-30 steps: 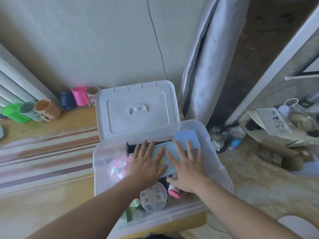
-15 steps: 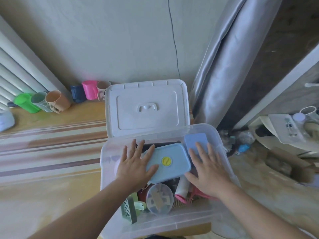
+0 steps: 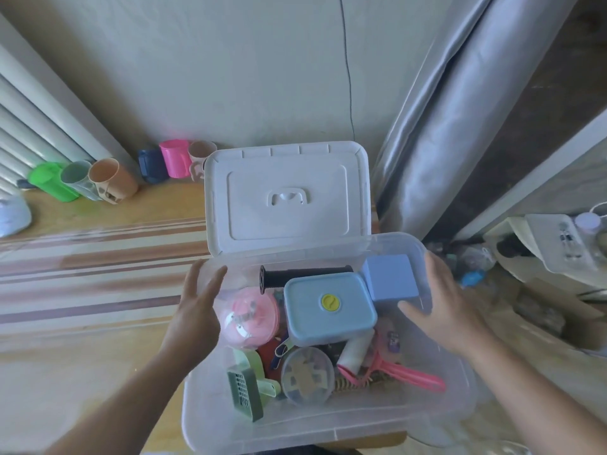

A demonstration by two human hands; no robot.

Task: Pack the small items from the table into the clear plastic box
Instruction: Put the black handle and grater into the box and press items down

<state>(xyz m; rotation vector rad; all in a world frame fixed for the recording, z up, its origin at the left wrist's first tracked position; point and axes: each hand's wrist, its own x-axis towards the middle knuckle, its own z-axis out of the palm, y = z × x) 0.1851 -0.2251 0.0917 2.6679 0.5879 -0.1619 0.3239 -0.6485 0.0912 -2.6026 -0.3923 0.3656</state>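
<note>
The clear plastic box (image 3: pixel 328 425) stands at the table's near edge, full of small items. A light blue lidded container (image 3: pixel 328 307) with a yellow dot lies on top, beside a blue block (image 3: pixel 391 277), a black spool (image 3: pixel 302 277) and a round pink item (image 3: pixel 249 318). A pink brush (image 3: pixel 407 376), a green grater (image 3: pixel 244 392) and a clear round lid (image 3: pixel 307 376) lie near the front. My left hand (image 3: pixel 198 316) hovers at the box's left rim, fingers straight. My right hand (image 3: pixel 443 310) hovers over the right rim, fingers spread, holding nothing.
The box's white lid (image 3: pixel 285 195) leans upright behind it. Several coloured cups (image 3: pixel 111 182) line the wall at the table's back left. A grey curtain (image 3: pixel 453 126) hangs to the right. Cluttered things (image 3: pixel 558 244) sit at the far right beyond the table.
Both hands have lifted off the light blue container and moved apart to the box's left and right sides. The container stays on top of the pile.
</note>
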